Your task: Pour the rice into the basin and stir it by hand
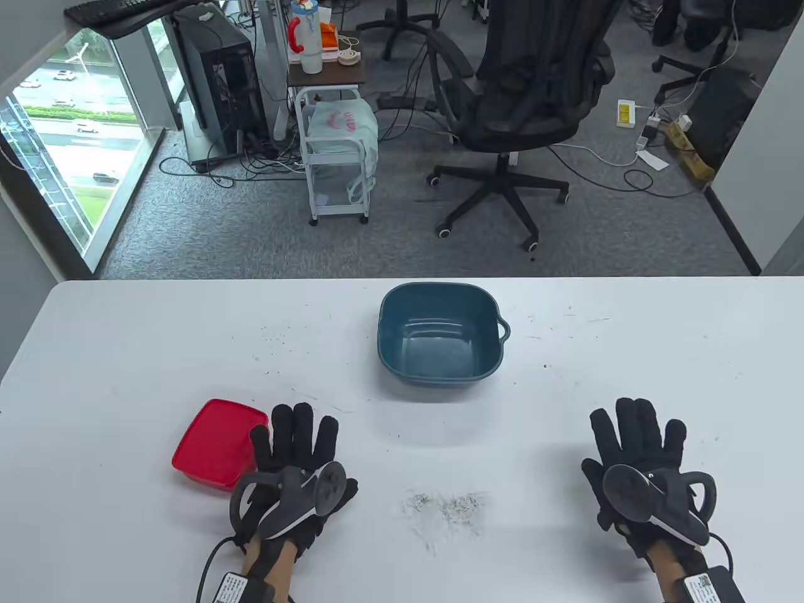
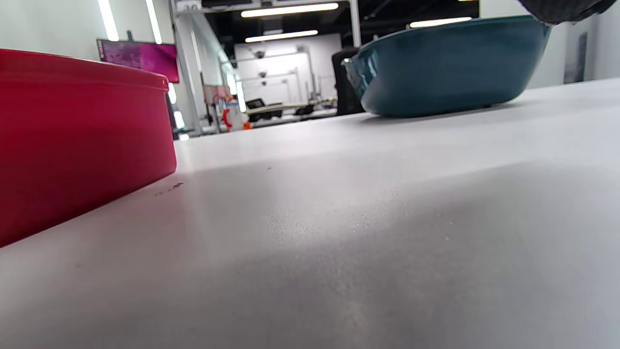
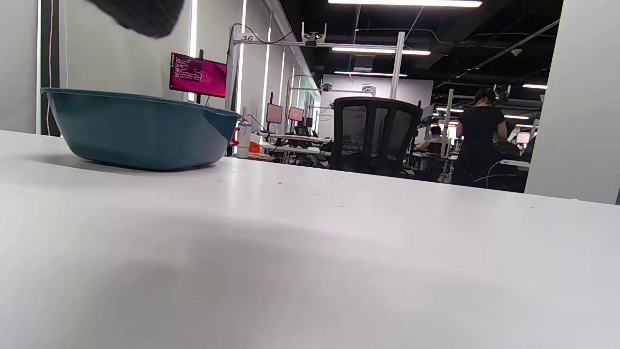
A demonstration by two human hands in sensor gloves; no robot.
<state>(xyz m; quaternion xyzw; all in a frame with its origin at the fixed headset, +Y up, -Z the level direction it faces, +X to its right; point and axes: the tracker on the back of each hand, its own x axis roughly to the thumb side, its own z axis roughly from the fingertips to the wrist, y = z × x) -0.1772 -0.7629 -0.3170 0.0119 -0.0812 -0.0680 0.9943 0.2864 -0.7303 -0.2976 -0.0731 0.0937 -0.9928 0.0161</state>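
A dark teal basin point(image 1: 440, 336) stands empty at the middle of the white table point(image 1: 125, 352); it also shows in the left wrist view as the basin point(image 2: 445, 68) and in the right wrist view as the basin point(image 3: 135, 128). A red lidded box point(image 1: 213, 443) sits at the front left, seen close as the red box point(image 2: 72, 135). My left hand point(image 1: 295, 440) lies flat with straight fingers, just right of the box and overlapping its edge. My right hand point(image 1: 634, 436) lies flat at the front right, holding nothing. No rice is visible; the box's lid hides what is inside.
Scattered grey specks point(image 1: 449, 505) lie on the table between my hands. Beyond the far table edge stand an office chair point(image 1: 521, 94) and a small white cart point(image 1: 336, 151). A person point(image 3: 479, 140) stands far off in the right wrist view.
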